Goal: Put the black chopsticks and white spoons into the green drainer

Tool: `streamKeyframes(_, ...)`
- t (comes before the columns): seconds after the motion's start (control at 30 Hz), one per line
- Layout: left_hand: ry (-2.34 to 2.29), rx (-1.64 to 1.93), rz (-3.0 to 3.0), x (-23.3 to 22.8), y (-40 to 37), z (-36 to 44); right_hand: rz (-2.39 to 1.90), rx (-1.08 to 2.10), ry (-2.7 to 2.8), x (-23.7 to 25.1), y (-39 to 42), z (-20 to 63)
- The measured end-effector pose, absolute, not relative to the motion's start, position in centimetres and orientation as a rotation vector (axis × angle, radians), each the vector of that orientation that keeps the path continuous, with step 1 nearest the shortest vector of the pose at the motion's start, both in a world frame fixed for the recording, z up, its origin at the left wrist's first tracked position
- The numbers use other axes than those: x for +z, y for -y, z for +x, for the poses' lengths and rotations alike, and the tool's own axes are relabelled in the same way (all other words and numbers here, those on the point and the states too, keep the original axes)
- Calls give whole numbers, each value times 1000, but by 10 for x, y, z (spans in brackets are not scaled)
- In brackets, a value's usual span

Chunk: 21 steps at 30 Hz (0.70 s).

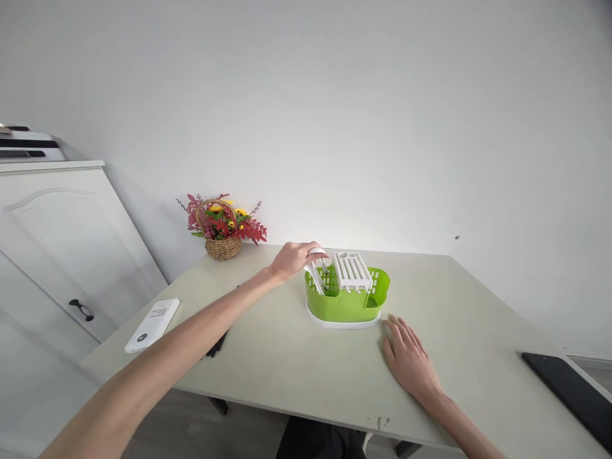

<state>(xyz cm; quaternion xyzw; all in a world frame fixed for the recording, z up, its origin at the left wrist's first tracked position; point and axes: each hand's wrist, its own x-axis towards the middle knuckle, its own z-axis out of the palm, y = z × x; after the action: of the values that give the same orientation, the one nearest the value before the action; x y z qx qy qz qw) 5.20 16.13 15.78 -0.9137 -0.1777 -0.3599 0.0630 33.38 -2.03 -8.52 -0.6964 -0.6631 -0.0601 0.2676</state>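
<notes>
Hands: two, a left hand (297, 258) and a right hand (408, 357)
Green caddies: one green caddy (347, 303) with one white slotted insert (352, 270)
White utensils in the caddy: perhaps two or three white utensils (316, 275), too small and overlapped to count surely
Flower baskets: one flower basket (222, 224)
White remotes: one white remote (153, 324)
Black flat slabs: one black slab (568, 387) at the desk's right edge
Desks: one desk (296, 363)
White cabinets: one white cabinet (52, 255)

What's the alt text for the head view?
A person's left hand grips white utensils standing in a green caddy on a pale table, while the right hand rests flat beside the caddy. A flower basket stands near the wall.
</notes>
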Motion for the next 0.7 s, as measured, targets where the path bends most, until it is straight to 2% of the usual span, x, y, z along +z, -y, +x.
streamKeyframes(0.17, 1151, -1440, -2771, 151, -169, 41, -1884, -163, 1782, -85, 21, 333)
streamKeyframes(0.43, 2192, -2189, -2187, 114, -191, 15, -1874, -145, 1786, -87, 22, 336)
streamKeyframes(0.57, 2360, -2143, -2146, 101, -203, -20, -1878, -146, 1799, -89, 23, 338)
streamKeyframes(0.7, 2430, -1865, -2341, 95, -200, -59, -1892, -142, 1795, -88, 23, 337)
